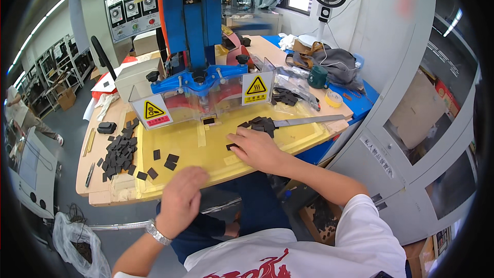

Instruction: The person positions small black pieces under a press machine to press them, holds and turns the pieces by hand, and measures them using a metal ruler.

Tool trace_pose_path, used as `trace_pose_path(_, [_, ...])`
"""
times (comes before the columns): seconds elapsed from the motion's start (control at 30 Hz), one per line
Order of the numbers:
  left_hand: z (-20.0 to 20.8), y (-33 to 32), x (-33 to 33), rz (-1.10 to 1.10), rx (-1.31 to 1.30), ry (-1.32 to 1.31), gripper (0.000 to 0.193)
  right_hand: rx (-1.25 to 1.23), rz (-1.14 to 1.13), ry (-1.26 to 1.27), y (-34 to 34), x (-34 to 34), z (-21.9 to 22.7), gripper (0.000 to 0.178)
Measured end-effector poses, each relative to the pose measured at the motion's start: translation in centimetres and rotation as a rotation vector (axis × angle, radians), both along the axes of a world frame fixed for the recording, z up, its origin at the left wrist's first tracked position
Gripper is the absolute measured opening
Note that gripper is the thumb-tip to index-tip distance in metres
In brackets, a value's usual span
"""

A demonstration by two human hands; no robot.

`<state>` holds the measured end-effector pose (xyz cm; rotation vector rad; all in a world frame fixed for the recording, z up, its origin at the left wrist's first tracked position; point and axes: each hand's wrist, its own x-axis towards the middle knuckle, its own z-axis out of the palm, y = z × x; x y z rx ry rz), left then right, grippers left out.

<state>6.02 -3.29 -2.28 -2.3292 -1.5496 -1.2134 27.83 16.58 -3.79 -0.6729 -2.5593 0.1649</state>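
Observation:
My right hand (256,148) reaches over the yellow-covered worktable, its fingertips closed on a small black rectangular piece (232,146). Just beyond it lies a pile of similar black pieces (261,124), beside a long metal ruler (309,121). My left hand (183,195) is at the table's front edge, blurred by motion, so its fingers cannot be read clearly. A few loose black pieces (171,161) lie past it. Under the blue press (199,79), one black piece (208,121) sits at the middle of the work area, behind clear guards with warning signs.
A large heap of black pieces (120,153) covers the table's left side, near a pen-like tool (90,175). At the right stand a dark green mug (318,77), a tape roll (333,98) and a grey bag (334,64). A grey cabinet (381,139) borders the right.

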Motion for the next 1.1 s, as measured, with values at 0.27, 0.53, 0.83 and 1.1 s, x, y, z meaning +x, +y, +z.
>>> trace_pose_path(0.27, [-3.7,-2.5,4.2,-0.073,0.001,-0.149,0.042,-0.025,-0.009,0.074,0.6,-0.1,-1.8,0.032])
trace_pose_path(0.53, [-5.1,-2.9,4.5,-0.035,-0.03,-0.238,0.037,-0.18,-0.006,0.152,1.3,-0.2,-1.2,0.018])
trace_pose_path(0.83, [-4.2,-1.5,4.7,0.115,-0.133,-0.505,0.024,-0.369,0.034,0.305,-2.2,-0.5,0.9,0.019])
trace_pose_path(1.1, [-3.4,-1.1,4.3,0.01,-0.474,-1.112,0.014,-0.961,0.159,0.488,-9.8,-0.4,0.4,0.017])
